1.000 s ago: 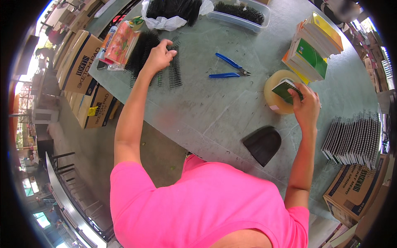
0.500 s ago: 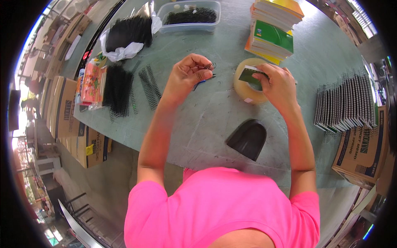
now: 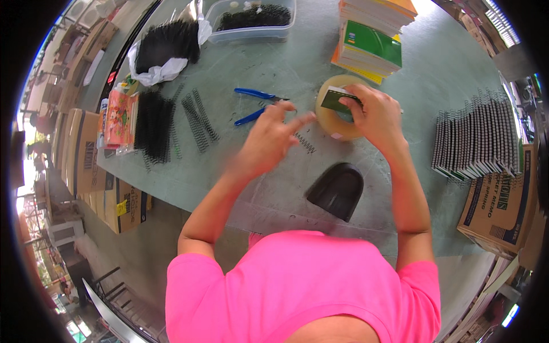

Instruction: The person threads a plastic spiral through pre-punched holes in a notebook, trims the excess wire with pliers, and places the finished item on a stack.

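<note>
My left hand (image 3: 270, 138) is over the middle of the table, its fingers spread. A short black spiral coil (image 3: 305, 144) shows just below its fingertips. Whether they touch, I cannot tell. Blue-handled cutting pliers (image 3: 251, 92) lie beside that hand, handles apart, partly covered by its fingers. My right hand (image 3: 374, 114) pinches a small green-covered memo pad (image 3: 334, 100) with a row of punched holes along its edge. The pad is above a large roll of clear tape (image 3: 326, 123), which lies flat. Nearer to me sits a black, dome-shaped piece (image 3: 337, 191).
Black spiral coils (image 3: 154, 126) lie in a bundle at left, with a few loose coils (image 3: 199, 123). A bag of coils (image 3: 168, 46) and a clear plastic tub (image 3: 249, 35) stand farther back. Stacked pads (image 3: 372, 46) are behind the tape; spiral-bound pads (image 3: 474, 137) stand at right above a carton (image 3: 494, 200).
My left hand has come down toward me, and its pinch on a small coil has opened into spread fingers. The pliers are now uncovered. My right hand still holds the pad.
</note>
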Motion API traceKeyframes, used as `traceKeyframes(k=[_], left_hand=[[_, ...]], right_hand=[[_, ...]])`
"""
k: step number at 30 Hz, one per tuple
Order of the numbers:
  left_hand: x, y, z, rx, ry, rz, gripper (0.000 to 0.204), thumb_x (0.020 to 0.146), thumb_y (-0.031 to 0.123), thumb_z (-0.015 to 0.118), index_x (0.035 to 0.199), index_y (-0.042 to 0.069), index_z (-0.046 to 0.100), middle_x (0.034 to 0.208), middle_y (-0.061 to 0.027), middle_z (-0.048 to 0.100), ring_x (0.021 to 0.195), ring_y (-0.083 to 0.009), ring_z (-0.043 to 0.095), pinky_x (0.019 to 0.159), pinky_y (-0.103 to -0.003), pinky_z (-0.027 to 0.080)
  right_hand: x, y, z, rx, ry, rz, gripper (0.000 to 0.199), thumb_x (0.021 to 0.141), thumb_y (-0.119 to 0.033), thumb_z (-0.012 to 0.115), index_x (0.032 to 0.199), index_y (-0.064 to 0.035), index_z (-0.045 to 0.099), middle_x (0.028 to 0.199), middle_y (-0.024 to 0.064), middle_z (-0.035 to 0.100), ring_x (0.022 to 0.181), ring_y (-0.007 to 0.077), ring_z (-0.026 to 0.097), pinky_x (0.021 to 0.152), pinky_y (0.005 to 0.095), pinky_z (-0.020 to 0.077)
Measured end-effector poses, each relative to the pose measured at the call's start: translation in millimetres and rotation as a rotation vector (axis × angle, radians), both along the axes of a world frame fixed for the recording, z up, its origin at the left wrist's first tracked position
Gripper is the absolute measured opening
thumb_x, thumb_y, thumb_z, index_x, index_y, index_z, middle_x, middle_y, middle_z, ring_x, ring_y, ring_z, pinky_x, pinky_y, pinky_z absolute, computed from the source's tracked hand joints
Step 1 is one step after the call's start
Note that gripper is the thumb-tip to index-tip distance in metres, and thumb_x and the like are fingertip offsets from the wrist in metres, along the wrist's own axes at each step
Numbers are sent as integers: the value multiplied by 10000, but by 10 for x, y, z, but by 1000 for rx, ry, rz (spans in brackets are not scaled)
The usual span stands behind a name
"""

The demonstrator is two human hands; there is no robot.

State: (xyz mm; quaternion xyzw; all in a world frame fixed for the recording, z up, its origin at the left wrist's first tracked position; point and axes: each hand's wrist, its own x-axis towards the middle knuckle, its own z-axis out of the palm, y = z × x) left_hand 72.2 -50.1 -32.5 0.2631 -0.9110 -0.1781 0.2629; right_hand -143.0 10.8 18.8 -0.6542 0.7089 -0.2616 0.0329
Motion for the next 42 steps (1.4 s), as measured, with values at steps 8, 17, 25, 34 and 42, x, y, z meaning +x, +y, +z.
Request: traceKeyframes(k=[8,17,25,34,42], left_hand=[[-106,-108,-222,227,-360,512,467,828,429,614,1004,32,443,781,-162,614,694,-359,635,574,-447,498],[-143,-124,-143,446,264,307,231,833,157,593,1013,17,552,778,-77,592,687,-166,589,619,-284,467],[-378,61,308,423,400,144,226,890,210,605,980,5,634,792,-86,625,695,-158,581,643,-269,457],[-479,-51,259,95,343,137,231,887,236,602,925,12,644,771,-122,632,679,-196,597,618,-298,458],[-499,-135,291,370,277,158,270,907,269,569,891,9,640,695,-131,603,631,-181,584,589,-306,445]], right_hand=[[-29,-38,14,12,13,-24,159,810,-230,624,912,-109,649,757,122,657,725,317,630,628,414,472],[-22,-47,5,9,-19,-11,172,808,-226,630,952,-139,662,760,92,667,733,306,639,637,410,478],[11,-29,96,64,-29,-9,193,805,-194,617,989,-181,673,799,86,675,757,290,646,651,393,488],[23,2,117,62,-54,2,193,813,-192,598,984,-207,687,804,68,676,754,288,643,655,392,490],[18,14,73,64,-73,43,179,800,-181,616,962,-183,692,838,66,676,773,280,638,658,384,489]])
